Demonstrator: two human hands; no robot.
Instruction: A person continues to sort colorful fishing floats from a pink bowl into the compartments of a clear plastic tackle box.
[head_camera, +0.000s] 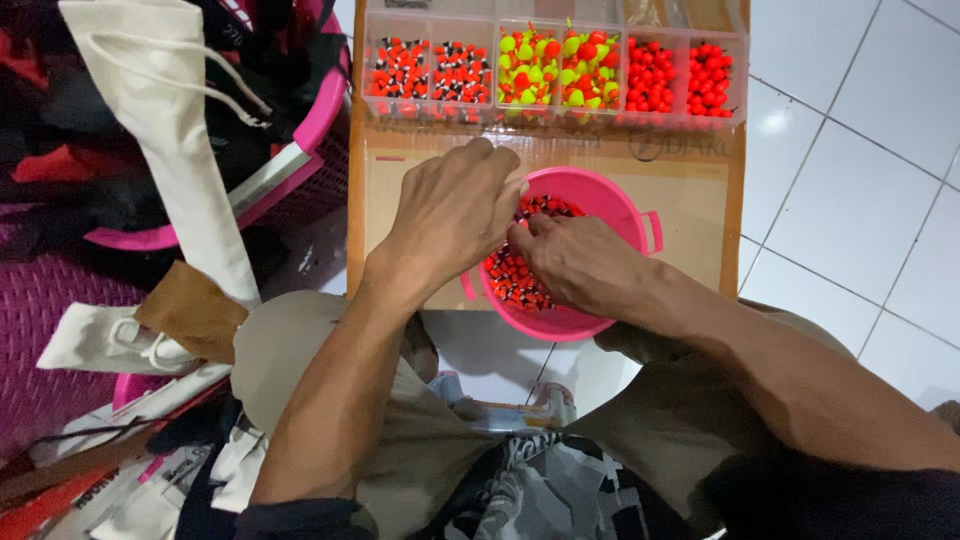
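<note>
Sorting step, by look. Both hands in pink bowl (610, 200) on cardboard, among orange-black fishing floats (508, 275). Left hand (455, 215) fingers bunched; pinch contents hidden. Right hand (575, 265) fingertips together, cannot tell if holding. Next likely needs one float isolated for compartment box (745, 80).

Both hands (520, 235) hide most beads in the pink tub (610, 195); their fingertips are unseen.

Both hands' fingers (520, 235) in pink bowl (625, 205) of orange-black beads (505, 275).
</note>
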